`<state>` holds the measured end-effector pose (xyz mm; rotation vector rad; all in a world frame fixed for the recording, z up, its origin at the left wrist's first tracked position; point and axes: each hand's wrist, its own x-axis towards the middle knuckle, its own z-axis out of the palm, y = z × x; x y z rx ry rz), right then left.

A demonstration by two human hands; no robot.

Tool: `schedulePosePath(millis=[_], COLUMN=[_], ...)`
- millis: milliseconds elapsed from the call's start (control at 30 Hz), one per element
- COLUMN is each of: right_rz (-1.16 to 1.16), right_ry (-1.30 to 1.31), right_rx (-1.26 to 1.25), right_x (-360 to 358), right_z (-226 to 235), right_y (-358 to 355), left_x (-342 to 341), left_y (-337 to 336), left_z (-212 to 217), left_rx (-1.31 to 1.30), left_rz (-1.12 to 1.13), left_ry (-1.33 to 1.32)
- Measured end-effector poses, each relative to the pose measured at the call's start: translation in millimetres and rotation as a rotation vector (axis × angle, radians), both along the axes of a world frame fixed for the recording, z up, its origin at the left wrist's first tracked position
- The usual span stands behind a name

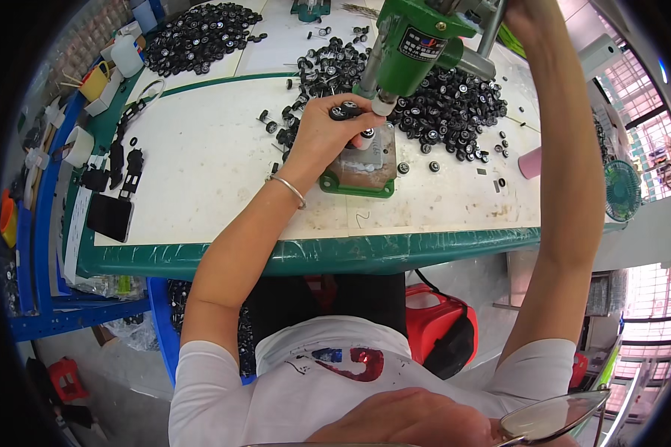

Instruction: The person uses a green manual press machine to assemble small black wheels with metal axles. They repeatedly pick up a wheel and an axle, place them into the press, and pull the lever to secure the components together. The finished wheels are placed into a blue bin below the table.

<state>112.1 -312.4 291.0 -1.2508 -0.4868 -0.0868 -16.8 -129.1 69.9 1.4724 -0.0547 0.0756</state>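
A green hand press (410, 56) stands on the bench, its ram pointing down over a metal base plate (361, 175). My left hand (328, 130) is beneath the ram, fingers closed around small black wheels (343, 113) with silver hubs. A further wheel (367, 134) shows just under my fingertips, close to the plate. At the upper edge, my right hand (528, 22) is wrapped around the press lever (492, 30); some of its fingers are cut off by the frame. Loose wheels (455, 112) lie piled behind and beside the press.
Another wheel heap (194, 37) lies at the far left. A black phone (110, 216) and dark strap-like parts (130, 167) rest on the left side. A pink cylinder (530, 162) and green fan (622, 190) are at right. The green bench edge (395, 253) runs in front of me.
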Motion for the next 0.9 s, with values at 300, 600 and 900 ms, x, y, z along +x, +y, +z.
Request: schedulePosePath(millis=[300,600,900], right_rz=[0.01,-0.087,0.013], right_ry=[-0.15,-0.503,-0.357], right_rx=[0.089,0.127,0.204], right_x=[23.3,-42.9,-42.8], right_z=[-6.4,-14.6,-11.7], right_y=[-17.4,15.2,5.0], left_x=[-1.2,-0.7,1.0], left_y=[5.2,6.6,-0.6], left_z=[8.0,-2.7,-2.3], left_rx=[0.1,0.023,-0.02], left_rz=[0.003,0.025,0.007], left_ry=[0.084,0.052,0.041])
